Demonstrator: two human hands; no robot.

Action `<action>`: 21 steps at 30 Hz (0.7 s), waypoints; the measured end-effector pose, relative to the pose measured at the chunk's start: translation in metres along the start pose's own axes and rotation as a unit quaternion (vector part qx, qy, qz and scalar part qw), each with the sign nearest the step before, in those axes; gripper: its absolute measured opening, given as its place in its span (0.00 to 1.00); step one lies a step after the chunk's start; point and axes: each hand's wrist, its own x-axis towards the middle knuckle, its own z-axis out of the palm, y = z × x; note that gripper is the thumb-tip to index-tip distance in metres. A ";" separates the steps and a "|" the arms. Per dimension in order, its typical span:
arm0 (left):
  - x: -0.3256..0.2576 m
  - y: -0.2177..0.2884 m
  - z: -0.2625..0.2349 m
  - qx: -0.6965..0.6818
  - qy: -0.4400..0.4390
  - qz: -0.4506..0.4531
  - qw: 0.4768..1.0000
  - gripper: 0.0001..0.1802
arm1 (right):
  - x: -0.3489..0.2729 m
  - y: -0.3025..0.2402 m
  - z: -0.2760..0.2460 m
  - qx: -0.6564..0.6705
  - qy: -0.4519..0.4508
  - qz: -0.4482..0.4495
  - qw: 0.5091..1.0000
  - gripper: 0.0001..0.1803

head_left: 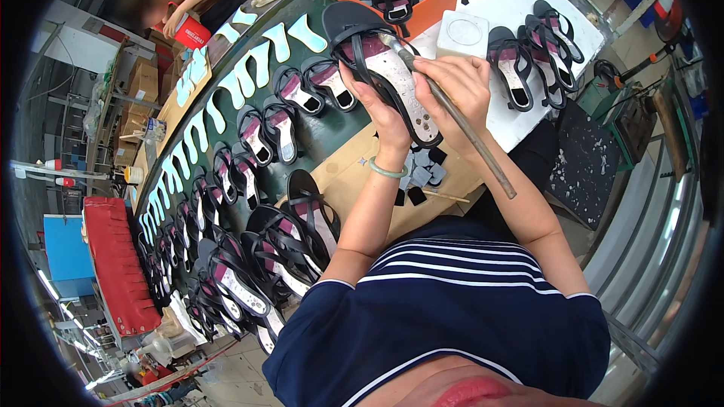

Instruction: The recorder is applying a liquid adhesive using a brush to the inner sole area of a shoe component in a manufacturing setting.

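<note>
In the head view, the sandal (394, 68) is up in front of the person, beyond the wrists and above the table (320, 132). Its long axis slants from the toe at the upper left to the heel at the lower right, insole facing the wearer. The left hand (381, 117) is the nearer one: it grasps the sandal along its left edge, with some fingers hidden behind the sole. The right hand (456, 90) lies just beside the opposite edge, thumb and fingers pinching the brush (479, 145). The brush slants much the same way, bristles up toward the purple patch near the straps, handle end down and right; whether the bristles touch the insole, I cannot tell.

Counted: one sandal in hand, one brush, one white block (461, 34) beyond the right hand, one bracelet (388, 171) on the left wrist, one thin stick (446, 197) on the brown board (347, 173). Beside the stick, black and grey squares (422, 169) overlap too much to count. At least four sandals stand on the white surface at right. Left of the board, three pairs sit nearest the pale blue pieces (305, 35); the further sandals and those pieces crowd beyond counting.
</note>
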 end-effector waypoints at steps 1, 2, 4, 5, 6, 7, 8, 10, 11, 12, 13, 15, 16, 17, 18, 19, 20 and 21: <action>-0.001 0.000 -0.001 0.014 0.006 0.004 1.000 0.36 | 0.000 -0.001 0.001 0.000 0.001 -0.005 1.000 0.10; -0.001 0.000 -0.001 0.028 0.012 0.008 1.000 0.36 | -0.001 -0.001 0.002 0.000 0.002 -0.010 1.000 0.11; -0.001 0.002 -0.002 0.029 -0.001 0.005 1.000 0.37 | -0.002 -0.001 0.002 0.001 -0.004 -0.013 1.000 0.11; -0.001 0.003 -0.002 0.036 0.002 0.005 0.999 0.37 | -0.002 -0.001 0.002 0.005 -0.005 -0.013 1.000 0.11; -0.001 0.004 -0.003 0.043 0.006 0.006 0.999 0.37 | -0.003 -0.002 0.003 0.009 -0.007 -0.013 1.000 0.11; -0.001 0.004 -0.004 0.043 0.005 0.005 0.999 0.37 | -0.003 -0.003 0.003 0.009 -0.007 -0.012 1.000 0.11; -0.002 0.003 -0.006 0.040 0.002 0.004 0.999 0.36 | -0.003 -0.005 0.003 0.008 -0.009 -0.009 1.000 0.11; -0.003 0.002 -0.007 0.033 -0.005 0.002 0.999 0.35 | -0.004 -0.007 0.003 0.006 -0.010 -0.005 1.000 0.11; -0.004 0.003 -0.007 0.033 -0.006 0.001 0.999 0.35 | -0.005 -0.008 0.004 0.006 -0.008 -0.003 1.000 0.11; -0.005 0.005 -0.005 0.044 0.001 0.008 0.999 0.35 | -0.005 -0.009 0.005 0.004 -0.005 -0.002 1.000 0.11; -0.005 0.006 -0.004 0.056 0.008 0.014 0.998 0.36 | -0.006 -0.011 0.006 0.003 -0.004 -0.002 1.000 0.11; -0.006 0.003 -0.007 0.107 0.009 0.038 0.993 0.36 | -0.007 -0.014 0.007 -0.002 -0.001 -0.003 1.000 0.12; -0.007 0.003 -0.007 0.158 0.011 0.061 0.985 0.36 | -0.007 -0.015 0.007 -0.004 0.000 -0.002 1.000 0.12; -0.008 0.002 -0.006 0.128 0.018 0.062 0.990 0.37 | -0.006 -0.017 0.006 -0.006 0.003 -0.007 1.000 0.11; -0.008 0.002 -0.007 0.129 0.017 0.061 0.990 0.37 | -0.005 -0.019 0.005 -0.007 0.007 -0.012 1.000 0.10; -0.009 0.002 -0.008 0.160 0.029 0.083 0.983 0.38 | -0.005 -0.022 0.004 0.000 0.004 -0.008 1.000 0.10; -0.009 0.001 -0.008 0.190 0.041 0.105 0.975 0.39 | -0.004 -0.024 0.003 -0.001 0.005 -0.007 1.000 0.10; -0.011 0.004 -0.005 0.163 0.042 0.094 0.981 0.43 | -0.004 -0.026 0.002 0.005 0.006 -0.008 1.000 0.10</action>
